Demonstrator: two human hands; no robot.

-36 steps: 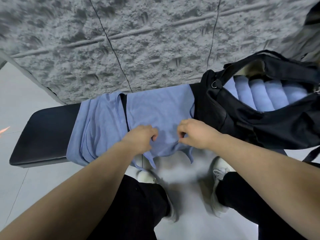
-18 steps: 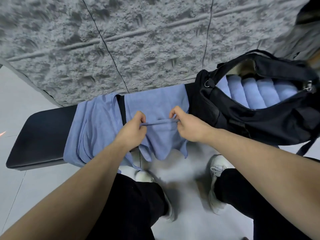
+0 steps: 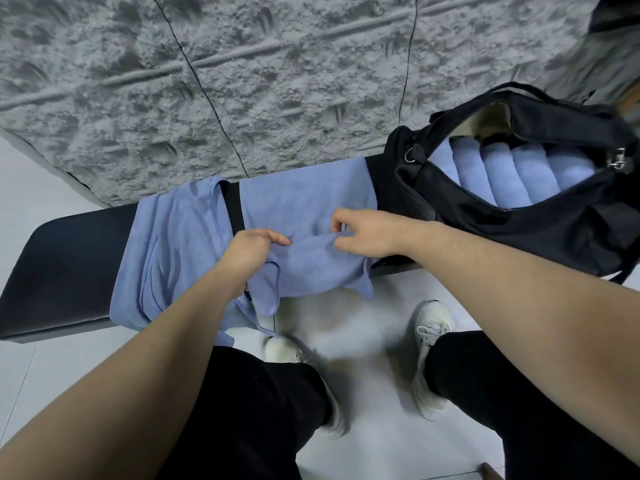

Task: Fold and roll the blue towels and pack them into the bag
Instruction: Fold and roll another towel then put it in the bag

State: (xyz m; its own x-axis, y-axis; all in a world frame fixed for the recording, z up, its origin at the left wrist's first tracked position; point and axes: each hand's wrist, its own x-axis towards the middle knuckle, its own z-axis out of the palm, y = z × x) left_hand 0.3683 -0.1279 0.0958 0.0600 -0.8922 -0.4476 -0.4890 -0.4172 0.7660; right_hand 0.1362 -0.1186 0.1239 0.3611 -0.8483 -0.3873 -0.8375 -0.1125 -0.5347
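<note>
Towel: the blue towel [image 3: 304, 216] you are folding lies across the bench at frame centre, its near edge doubled over.
Left hand: your left hand [image 3: 251, 252] pinches the folded edge.
Right hand: your right hand [image 3: 367, 232] pinches the same fold.
Spare towel: a second towel [image 3: 169, 247] lies rumpled at centre left.
Bag: the black bag [image 3: 512, 220], upper right, gapes open, holding rolled towels [image 3: 512, 174] side by side.
Surface: black bench [image 3: 59, 265] on a pale floor [image 3: 381, 427].
Room: rough grey wall [image 3: 242, 81] behind.
</note>
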